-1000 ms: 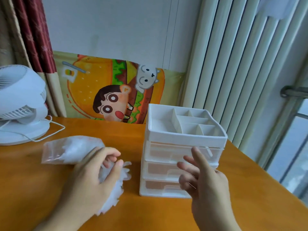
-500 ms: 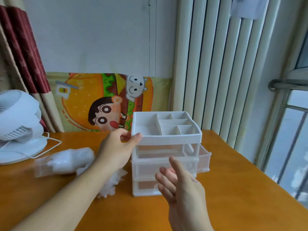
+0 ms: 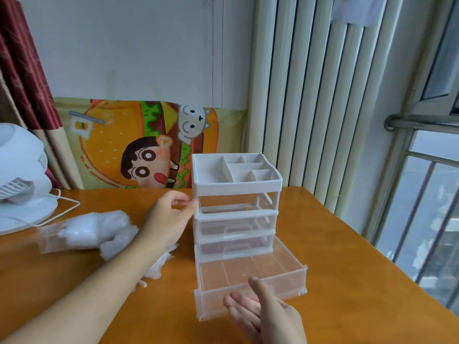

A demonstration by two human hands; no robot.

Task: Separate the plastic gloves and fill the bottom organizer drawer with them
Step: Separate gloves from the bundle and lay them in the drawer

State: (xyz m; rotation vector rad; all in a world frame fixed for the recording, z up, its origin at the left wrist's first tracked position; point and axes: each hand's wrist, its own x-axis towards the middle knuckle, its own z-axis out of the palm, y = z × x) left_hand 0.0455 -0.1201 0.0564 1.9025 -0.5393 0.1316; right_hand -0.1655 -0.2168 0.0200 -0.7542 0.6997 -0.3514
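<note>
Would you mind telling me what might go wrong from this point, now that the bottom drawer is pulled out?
1. The bottom drawer is far out of the organizer; if the right hand at its front pulls further, it may come free or tip.
2. Only the left hand steadies the light organizer, so it may slide.
3. The plastic gloves lie in a clump, so several may lift together.

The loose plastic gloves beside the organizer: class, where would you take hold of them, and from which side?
Pinch the frayed glove fingers of the loose plastic gloves from above with the left hand. They spill clear of the bag onto the table, flat and limp, beside the open bottom drawer.
</note>
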